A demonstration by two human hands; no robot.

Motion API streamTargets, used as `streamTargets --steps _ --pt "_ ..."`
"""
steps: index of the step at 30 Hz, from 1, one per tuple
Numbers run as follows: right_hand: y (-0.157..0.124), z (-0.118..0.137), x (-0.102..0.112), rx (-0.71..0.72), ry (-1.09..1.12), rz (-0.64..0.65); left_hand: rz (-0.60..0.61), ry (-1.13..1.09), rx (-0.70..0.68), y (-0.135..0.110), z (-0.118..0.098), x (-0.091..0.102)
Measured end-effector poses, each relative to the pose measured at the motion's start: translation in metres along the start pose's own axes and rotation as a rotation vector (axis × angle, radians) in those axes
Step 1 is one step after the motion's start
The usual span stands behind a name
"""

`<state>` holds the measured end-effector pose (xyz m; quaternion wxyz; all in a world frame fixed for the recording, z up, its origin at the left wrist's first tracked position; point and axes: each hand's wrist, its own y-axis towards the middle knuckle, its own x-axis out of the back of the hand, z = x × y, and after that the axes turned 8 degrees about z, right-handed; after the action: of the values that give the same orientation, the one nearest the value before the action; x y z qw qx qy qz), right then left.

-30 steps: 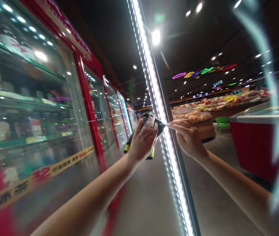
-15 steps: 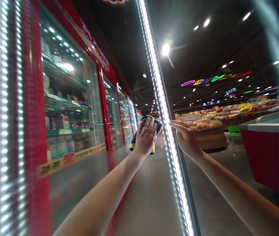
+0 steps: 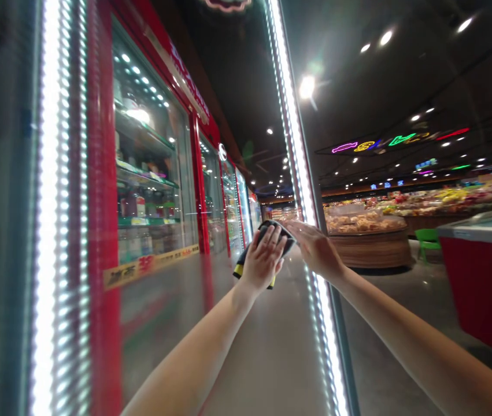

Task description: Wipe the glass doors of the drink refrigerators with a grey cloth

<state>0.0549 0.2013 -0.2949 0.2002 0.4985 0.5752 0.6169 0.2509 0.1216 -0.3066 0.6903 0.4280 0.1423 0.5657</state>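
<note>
My left hand [image 3: 265, 254] presses a dark cloth [image 3: 241, 270] with a yellow edge flat against a glass door pane, its fingers lying over the cloth. Most of the cloth's middle is hidden under that hand. At the door's edge, a bright LED strip [image 3: 288, 75] runs from top to bottom. My right hand [image 3: 317, 249] is across this strip, fingers stretched out to the left, their tips close to the cloth's upper right corner. I cannot tell whether those fingertips touch the cloth.
Red-framed drink coolers [image 3: 200, 185] stretch away on the left, seen through or mirrored in the glass. Another light strip [image 3: 48, 231] stands at far left. To the right are a round wooden display stand [image 3: 369, 248], a green stool [image 3: 428, 240] and a red chest freezer [image 3: 484, 283].
My right hand has moved left across the LED strip toward the cloth. My left hand and the cloth sit slightly lower and further right in view. The camera has turned a little left.
</note>
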Motion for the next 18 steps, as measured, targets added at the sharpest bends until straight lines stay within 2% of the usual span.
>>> streamTargets --steps 2,3,6,8,10,12,14,16,18 --pt "0.002 0.007 -0.006 0.027 -0.007 0.054 0.027 0.003 -0.077 -0.004 0.005 0.003" --pt "0.003 0.010 -0.008 0.034 -0.010 0.066 0.020 0.003 -0.036 -0.005 0.012 0.007" --pt "0.004 0.018 -0.012 0.035 -0.006 0.075 -0.056 0.003 0.237 -0.013 0.033 0.017" --pt "0.001 0.023 -0.015 0.033 0.009 0.079 -0.087 0.011 0.363 -0.026 0.034 0.020" --pt "0.000 0.028 -0.020 0.039 0.025 0.090 -0.052 0.019 0.306 -0.039 0.026 0.020" --pt "0.001 0.035 -0.025 0.051 0.036 0.099 0.026 0.016 0.137 -0.045 0.020 0.020" --pt "0.005 0.041 -0.030 0.063 0.045 0.089 0.086 0.008 0.031 -0.042 0.027 0.023" --pt "0.010 0.046 -0.035 0.071 0.054 0.067 0.072 0.005 0.104 -0.037 0.046 0.030" --pt "0.013 0.052 -0.039 0.080 0.066 0.051 -0.004 0.005 0.283 -0.038 0.066 0.038"
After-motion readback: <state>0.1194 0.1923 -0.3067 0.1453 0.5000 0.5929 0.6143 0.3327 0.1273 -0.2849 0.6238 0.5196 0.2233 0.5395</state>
